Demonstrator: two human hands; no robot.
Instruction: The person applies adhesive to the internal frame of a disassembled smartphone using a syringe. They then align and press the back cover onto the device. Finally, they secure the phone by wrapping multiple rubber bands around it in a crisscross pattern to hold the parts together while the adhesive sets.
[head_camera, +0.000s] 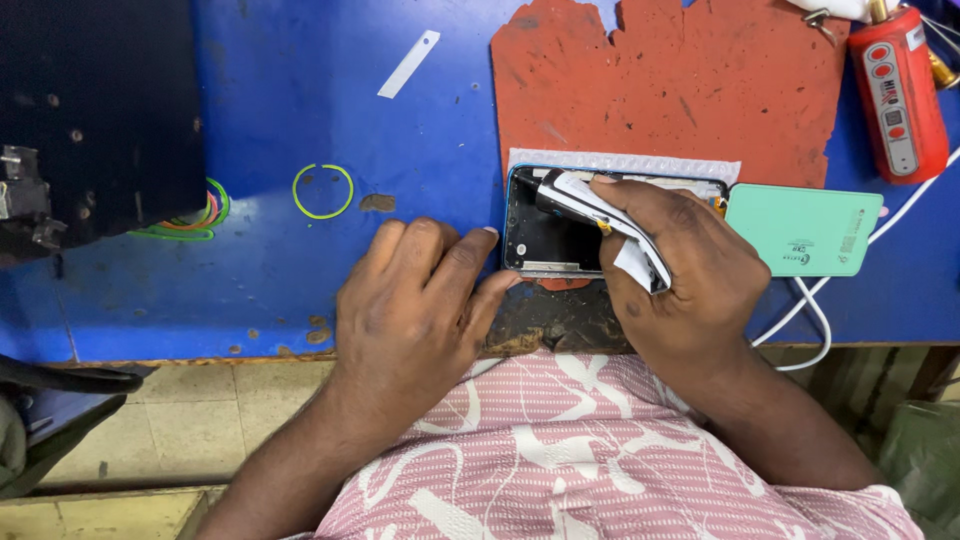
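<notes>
An opened phone body (548, 240) with a blue rim lies back-up on the blue table, its dark inside exposed. My left hand (415, 300) rests flat beside it, fingers pressed against its left edge and lower corner. My right hand (690, 275) covers the phone's right half and grips a white tool wrapped in white paper (590, 210), whose tip points into the phone's upper left. A strip of bubble wrap (625, 163) lies along the phone's far side.
A torn red mat (680, 80) lies behind the phone. A green box (805, 230) with a white cable sits to the right, a red device (900, 90) at far right. A green rubber band (322, 190), a white strip (408, 64) and a black machine (95, 110) stand left.
</notes>
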